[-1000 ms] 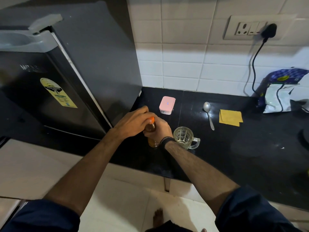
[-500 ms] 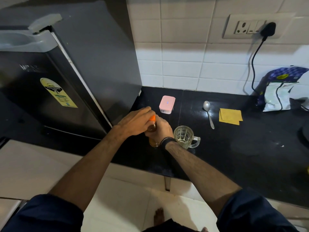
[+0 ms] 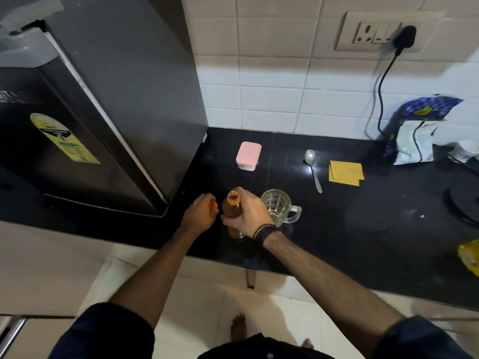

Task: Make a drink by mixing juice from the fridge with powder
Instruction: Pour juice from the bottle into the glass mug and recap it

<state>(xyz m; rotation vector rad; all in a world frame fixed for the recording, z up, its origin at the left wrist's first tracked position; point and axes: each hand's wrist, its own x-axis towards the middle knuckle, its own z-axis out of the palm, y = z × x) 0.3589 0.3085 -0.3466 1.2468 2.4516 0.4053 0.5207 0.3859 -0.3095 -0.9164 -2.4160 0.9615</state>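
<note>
A small bottle of amber juice (image 3: 231, 208) stands upright on the black counter (image 3: 337, 229), its mouth uncapped. My right hand (image 3: 250, 213) is wrapped around its body. My left hand (image 3: 199, 216) sits just left of the bottle, closed on the orange cap (image 3: 213, 204). An empty glass mug (image 3: 278, 207) with a handle stands right beside the bottle. A metal spoon (image 3: 313, 169) lies behind the mug. A pink-lidded box (image 3: 248, 156) is further back, and yellow sachets (image 3: 345, 173) lie to the right of the spoon.
The closed dark fridge (image 3: 77, 125) stands at the left, against the counter end. A blue and white pouch (image 3: 417, 130) leans on the tiled wall, below a plugged-in socket (image 3: 388, 32). A round black object (image 3: 464, 203) is at the right edge, with a yellow packet (image 3: 470, 256) near the front.
My left hand has come off the bottle's top with the orange cap and moved left. The bottle's mouth now shows uncovered. My right hand still holds the bottle.
</note>
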